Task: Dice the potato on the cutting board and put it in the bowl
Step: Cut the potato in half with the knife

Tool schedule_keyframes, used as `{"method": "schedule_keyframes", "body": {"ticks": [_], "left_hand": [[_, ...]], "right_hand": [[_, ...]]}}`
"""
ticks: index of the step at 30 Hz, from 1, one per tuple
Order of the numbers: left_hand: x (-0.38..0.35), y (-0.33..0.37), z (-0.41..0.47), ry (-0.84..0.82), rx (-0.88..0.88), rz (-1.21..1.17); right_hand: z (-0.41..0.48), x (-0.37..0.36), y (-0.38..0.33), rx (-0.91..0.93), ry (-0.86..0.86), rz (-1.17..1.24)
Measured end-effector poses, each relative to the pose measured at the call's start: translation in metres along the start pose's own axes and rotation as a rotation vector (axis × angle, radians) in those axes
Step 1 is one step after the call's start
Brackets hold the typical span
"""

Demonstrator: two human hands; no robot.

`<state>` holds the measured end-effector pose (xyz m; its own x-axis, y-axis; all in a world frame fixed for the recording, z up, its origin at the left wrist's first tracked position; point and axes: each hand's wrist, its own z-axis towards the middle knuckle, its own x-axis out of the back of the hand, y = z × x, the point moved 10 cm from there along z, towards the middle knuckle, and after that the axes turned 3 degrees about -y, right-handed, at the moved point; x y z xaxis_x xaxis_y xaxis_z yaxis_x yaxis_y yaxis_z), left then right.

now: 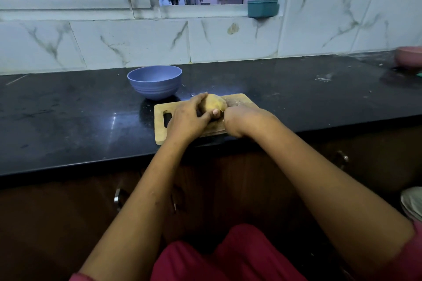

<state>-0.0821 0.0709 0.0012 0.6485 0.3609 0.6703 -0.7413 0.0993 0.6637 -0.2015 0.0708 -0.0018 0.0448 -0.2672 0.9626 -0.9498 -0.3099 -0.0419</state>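
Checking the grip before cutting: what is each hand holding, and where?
Left hand grips the round yellow-brown potato by its left end; right hand is curled, contents hidden.

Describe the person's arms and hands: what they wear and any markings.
The left hand and the right hand are both bare, with no gloves, rings, watch or bangles showing. The forearms are uncovered. The pink left sleeve and the pink right sleeve show only as edges at the bottom of the frame.

1. Your potato (214, 103) is yellow-tan; your cutting board (160, 131) is pale wood.
2. Your bowl (155, 83) is lavender-blue.
3. Your surface (68, 121) is black; the wall tiles (137, 41) are white, grey-veined.
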Motion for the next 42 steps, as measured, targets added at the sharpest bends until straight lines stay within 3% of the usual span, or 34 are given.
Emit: {"method": "schedule_keyframes", "body": {"ticks": [15,21,26,30,42], "left_hand": [[0.002,-0.004,-0.001,0.016,-0.013,-0.064],[0.005,-0.003,-0.004,0.016,-0.003,-0.102],[0.004,-0.006,-0.004,-0.016,0.027,-0.152],[0.005,-0.003,-0.007,0.001,0.049,-0.112],[0.01,0.006,-0.009,0.06,0.004,-0.016]], "right_hand": [[0.013,-0.009,0.007,-0.039,-0.013,-0.017],[0.011,-0.005,0.012,0.038,-0.034,0.0],[-0.019,0.052,0.045,0.101,0.193,0.349],[0.009,0.057,0.066,0.045,0.35,0.667],[0.066,0.019,0.035,0.087,0.058,0.991]]}}
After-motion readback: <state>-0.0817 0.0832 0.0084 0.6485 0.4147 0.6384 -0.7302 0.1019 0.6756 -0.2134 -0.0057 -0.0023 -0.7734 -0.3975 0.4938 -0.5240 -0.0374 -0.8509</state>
